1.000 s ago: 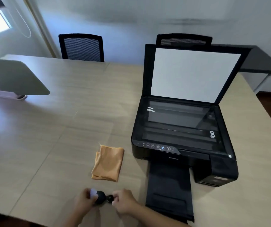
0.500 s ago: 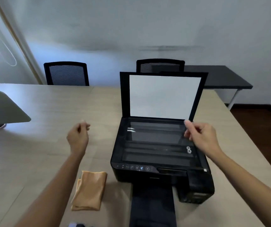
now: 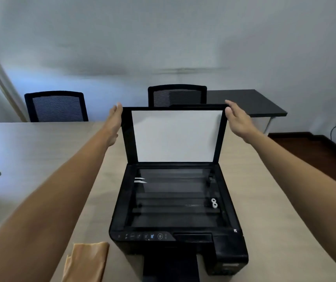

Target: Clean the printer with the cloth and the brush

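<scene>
Over a pale wooden table (image 3: 264, 200), open left hand (image 3: 113, 123) and open right hand (image 3: 237, 121) flank the raised black scanner lid (image 3: 175, 135) of a black inkjet printer (image 3: 175, 210), apparently to close it; neither visibly grips. Folded orange cloth (image 3: 86, 261) lies beside the printer; no brush in view.

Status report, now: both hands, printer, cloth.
Left hand and right hand open, flanking the raised scanner lid. Printer glass exposed. Cloth untouched on table, left of printer. Brush not in view.
</scene>
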Demonstrator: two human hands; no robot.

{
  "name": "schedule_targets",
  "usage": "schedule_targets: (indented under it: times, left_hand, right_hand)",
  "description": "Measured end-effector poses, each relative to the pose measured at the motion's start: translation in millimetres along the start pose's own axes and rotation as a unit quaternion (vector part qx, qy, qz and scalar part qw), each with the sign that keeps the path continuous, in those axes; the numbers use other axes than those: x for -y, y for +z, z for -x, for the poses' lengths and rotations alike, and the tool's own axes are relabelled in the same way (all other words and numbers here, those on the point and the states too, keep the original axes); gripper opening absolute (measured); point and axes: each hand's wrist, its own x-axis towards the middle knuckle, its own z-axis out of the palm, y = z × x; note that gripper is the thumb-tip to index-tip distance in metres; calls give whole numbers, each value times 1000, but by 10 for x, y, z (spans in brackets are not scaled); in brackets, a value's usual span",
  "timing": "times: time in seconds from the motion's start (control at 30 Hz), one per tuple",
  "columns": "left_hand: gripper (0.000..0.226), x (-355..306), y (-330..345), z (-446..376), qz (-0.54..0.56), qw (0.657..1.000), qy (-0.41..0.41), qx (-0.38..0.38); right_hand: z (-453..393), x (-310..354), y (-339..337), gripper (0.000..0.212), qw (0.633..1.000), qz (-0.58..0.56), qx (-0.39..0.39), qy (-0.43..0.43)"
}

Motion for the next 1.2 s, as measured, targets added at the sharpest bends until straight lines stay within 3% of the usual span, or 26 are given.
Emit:
schedule_targets:
  times: [0.13, 0.37, 0.6, 0.7, 0.8, 0.9, 1.03, 1.2]
  left_hand:
    - [52, 145, -33, 192, -18, 998, 9, -56]
    - [50, 883, -163, 1206, -18, 993, 45, -103]
    - [42, 1707, -239, 2037, -156, 979, 108, -80]
    - [37, 2003, -341, 2036, -230, 961, 145, -56]
    - [37, 2219, -375, 2012, -299, 945, 129, -25]
    - [37, 2263, -341, 2064, -398, 914, 77, -12]
    - [40, 2233, -335, 2168, -429, 901, 64, -17]
    - [40, 2073, -307, 2230, -392, 920, 25, -4]
  right_hand:
    - [231, -132, 16, 24, 994, -27, -92, -54]
    - [1424, -454, 39, 19, 986, -27, -117, -114]
    - [2438, -988, 350, 34, 989, 38, -76, -117]
    - [2597, -1176, 478, 26, 991, 70, -61, -98]
    - [2727, -1339, 585, 36, 990, 119, -23, -70]
    - [2787, -1407, 645, 29, 991, 130, 2, -11]
    - [2817, -1355, 669, 33, 975, 217, 25, 29]
    - [2704, -1048, 506, 38, 961, 242, 113, 72]
